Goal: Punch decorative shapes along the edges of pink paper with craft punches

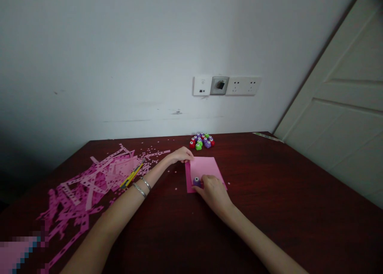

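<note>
A light pink sheet of paper [206,167] lies on the table over a darker pink sheet [188,182], whose left and lower edges show. My left hand [183,154] pinches the pink paper at its upper left corner; the fingertips are partly hidden. Near the lower left edge, my right hand [213,189] is closed on a small purple craft punch [196,181] with a white and dark button on top. The punch sits at the paper's edge, but I cannot tell whether the paper is inside its slot.
Several red, green and purple craft punches [200,142] stand together near the wall. Punched pink paper strips [86,182] are heaped at the left, with a yellow cutter [131,176] beside them and tiny scraps around. A ruler-like strip [267,137] lies at the back right.
</note>
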{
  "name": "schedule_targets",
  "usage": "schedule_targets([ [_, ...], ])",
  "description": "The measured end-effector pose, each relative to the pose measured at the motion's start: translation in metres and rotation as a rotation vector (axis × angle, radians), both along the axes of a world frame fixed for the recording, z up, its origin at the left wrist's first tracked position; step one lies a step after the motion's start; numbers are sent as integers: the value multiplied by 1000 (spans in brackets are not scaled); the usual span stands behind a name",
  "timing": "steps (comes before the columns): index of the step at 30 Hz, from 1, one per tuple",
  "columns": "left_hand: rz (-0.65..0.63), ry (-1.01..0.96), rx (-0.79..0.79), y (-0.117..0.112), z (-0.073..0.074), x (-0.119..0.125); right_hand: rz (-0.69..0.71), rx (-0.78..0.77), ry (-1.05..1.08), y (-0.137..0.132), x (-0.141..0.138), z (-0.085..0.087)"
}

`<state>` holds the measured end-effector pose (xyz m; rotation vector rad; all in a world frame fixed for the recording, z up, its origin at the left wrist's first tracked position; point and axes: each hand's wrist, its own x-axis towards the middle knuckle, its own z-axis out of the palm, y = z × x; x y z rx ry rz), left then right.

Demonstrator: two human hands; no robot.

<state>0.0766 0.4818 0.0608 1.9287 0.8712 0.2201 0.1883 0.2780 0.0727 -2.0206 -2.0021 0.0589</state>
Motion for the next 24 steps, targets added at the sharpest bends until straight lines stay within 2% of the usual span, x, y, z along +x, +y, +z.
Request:
schedule_targets([
  [6,-77,118,299,-11,10,-1,65,-9,66,0,10,-1],
  [11,15,255,659,-29,20,-11,164,-5,157,-2,32,-2],
  [17,-167,39,685,-53,16,-31,349,28,201,7,53,-1],
  [24,-191,20,676,-80,8,-48,524,-19,291,24,59,3],
])
